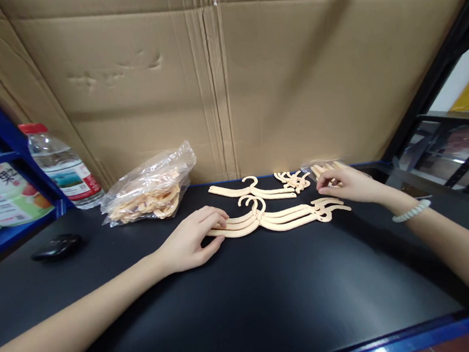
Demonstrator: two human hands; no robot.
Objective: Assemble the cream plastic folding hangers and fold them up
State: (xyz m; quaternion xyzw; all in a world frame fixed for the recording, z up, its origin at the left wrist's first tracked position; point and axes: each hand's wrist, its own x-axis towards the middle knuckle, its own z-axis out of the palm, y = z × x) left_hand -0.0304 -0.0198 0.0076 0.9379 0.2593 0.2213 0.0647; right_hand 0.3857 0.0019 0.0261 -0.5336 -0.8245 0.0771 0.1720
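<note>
Left hand lies half open over the left ends of fanned cream curved hangers on the black tabletop, while the right hand, fingers bent toward its thumb, hovers before a clear plastic bag of cream sticks, any grip impossible to tell. Behind the fan lie another cream hanger and a small cream heap; farther left sit a bulging transparent bag, a black mouse and a red-capped bottle.

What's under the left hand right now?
Left ends of the front hangers run under the left hand; their tips, and anything beneath the palm, are hidden.
</note>
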